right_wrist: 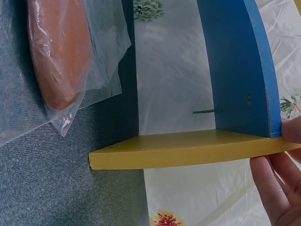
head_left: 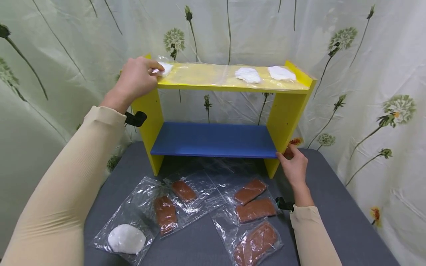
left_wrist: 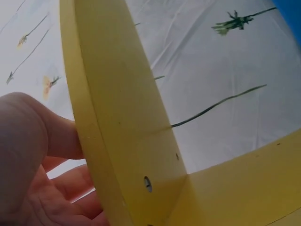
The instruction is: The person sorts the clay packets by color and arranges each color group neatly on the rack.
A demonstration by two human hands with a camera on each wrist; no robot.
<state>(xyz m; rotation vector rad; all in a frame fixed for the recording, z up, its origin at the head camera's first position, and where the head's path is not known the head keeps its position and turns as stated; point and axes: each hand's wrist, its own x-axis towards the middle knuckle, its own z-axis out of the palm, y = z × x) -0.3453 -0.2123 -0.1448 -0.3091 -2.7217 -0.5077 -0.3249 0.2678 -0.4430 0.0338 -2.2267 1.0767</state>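
A small yellow shelf unit with a blue middle board stands on the grey table. My left hand grips the top of its left side; in the left wrist view the thumb is at the yellow panel's edge and the other fingers lie along its outer face. Those fingertips overlap a white packet on the top board in the head view. My right hand holds the right side at board height, thumb at the blue board's front corner, fingers against the yellow panel's outside.
Two more white packets, one and another, lie in clear plastic on the top board. In front of the unit, clear bags hold several brown slabs and a white round lump. A flowered curtain hangs behind.
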